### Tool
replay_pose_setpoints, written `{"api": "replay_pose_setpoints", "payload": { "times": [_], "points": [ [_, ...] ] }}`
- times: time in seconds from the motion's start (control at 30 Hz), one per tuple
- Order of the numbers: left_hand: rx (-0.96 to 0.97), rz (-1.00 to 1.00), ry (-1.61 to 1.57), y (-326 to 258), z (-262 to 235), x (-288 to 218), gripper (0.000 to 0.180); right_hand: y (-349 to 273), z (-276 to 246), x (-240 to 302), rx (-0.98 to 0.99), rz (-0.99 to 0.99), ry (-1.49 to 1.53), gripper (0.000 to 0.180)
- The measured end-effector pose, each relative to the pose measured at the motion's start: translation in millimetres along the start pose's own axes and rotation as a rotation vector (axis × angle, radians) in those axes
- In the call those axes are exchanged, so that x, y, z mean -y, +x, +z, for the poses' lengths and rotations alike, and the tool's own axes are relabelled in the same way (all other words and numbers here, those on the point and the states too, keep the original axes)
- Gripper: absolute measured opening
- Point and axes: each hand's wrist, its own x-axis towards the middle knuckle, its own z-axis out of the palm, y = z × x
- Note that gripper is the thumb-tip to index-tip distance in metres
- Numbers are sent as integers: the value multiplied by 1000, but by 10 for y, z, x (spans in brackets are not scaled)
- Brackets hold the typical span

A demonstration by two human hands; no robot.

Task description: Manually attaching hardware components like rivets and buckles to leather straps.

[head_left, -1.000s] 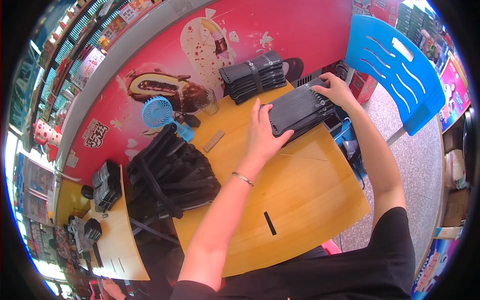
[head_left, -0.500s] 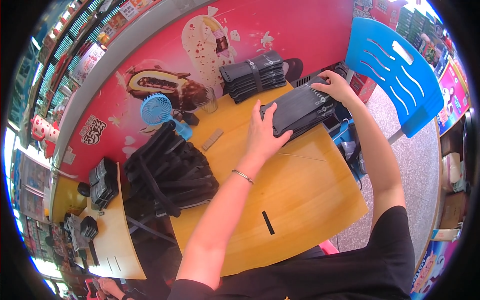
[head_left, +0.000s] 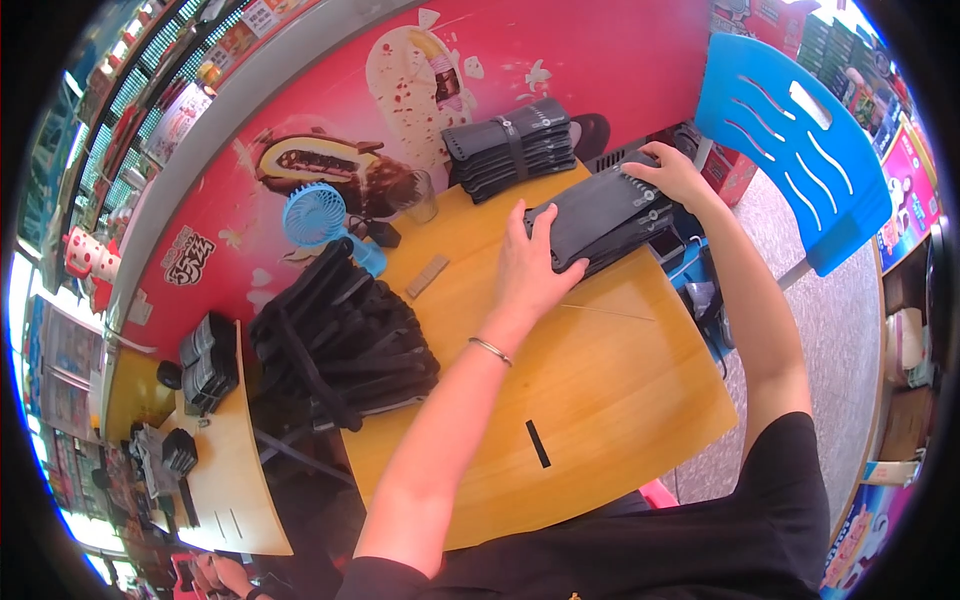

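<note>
A stack of flat black sleeves (head_left: pixel 600 215) with small white print lies at the far right corner of the yellow wooden table (head_left: pixel 620 390). My left hand (head_left: pixel 528 268) holds its left end, thumb at the near edge and fingers over the top. Around the far right end is my right hand (head_left: pixel 675 180), its thumb and fingers closed on the edge. Just behind sits a second black stack (head_left: pixel 478 152) tied with a black band. A large heap of padded black strips (head_left: pixel 350 345), bound by a strap, rests at the table's left.
A blue fan (head_left: pixel 316 214), a clear cup (head_left: pixel 424 200) and a small tan block (head_left: pixel 428 276) stand along the back. A short black strip (head_left: pixel 538 443) lies near the front. A blue chair (head_left: pixel 790 140) is at right; another person's hands (head_left: pixel 222 574) show lower left.
Both hands stay on the stack with almost no movement. The whole view has shifted very slightly.
</note>
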Motion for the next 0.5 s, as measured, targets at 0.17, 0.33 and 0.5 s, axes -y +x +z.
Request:
{"api": "replay_pose_setpoints", "payload": {
  "times": [0.17, 0.33, 0.5],
  "points": [
    [-6, -12, 3, -3, 17, -9, 77, -1, 14, 6, -18, 31, -29, 57],
    [9, -29, -2, -6, -3, -35, 77, 0, 3, -17, 1, 61, 58, 67],
    [8, -30, 16, -11, -9, -39, 77, -91, -139, 178, 13, -1, -254, 59]
  ]
}}
